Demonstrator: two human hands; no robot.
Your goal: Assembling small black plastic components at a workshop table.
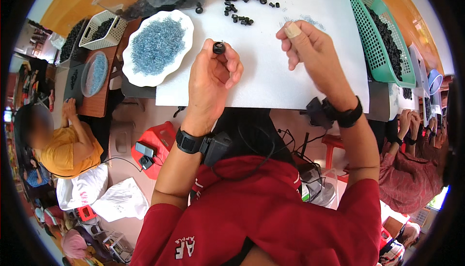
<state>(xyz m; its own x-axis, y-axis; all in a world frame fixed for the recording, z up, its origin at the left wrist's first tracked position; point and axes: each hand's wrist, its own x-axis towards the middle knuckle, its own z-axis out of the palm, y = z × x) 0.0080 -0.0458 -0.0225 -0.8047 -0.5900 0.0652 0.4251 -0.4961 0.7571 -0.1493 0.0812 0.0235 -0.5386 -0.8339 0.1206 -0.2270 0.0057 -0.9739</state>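
One black part (219, 48) in left hand (207, 79), one plate (146, 79)

Bright, diffuse light fills the scene; the white sheet (264, 84) toward 12 o'clock nearly washes out, its shadows faint and soft-edged. The clear bits (314, 22) at 1 o'clock almost vanish against it, while the black bead (219, 48) stands out crisply. Glare whitens a patch at 4 o'clock. Fisheye curves the basket (356, 15) at 2; a head (38, 125) at 9 is blurred.
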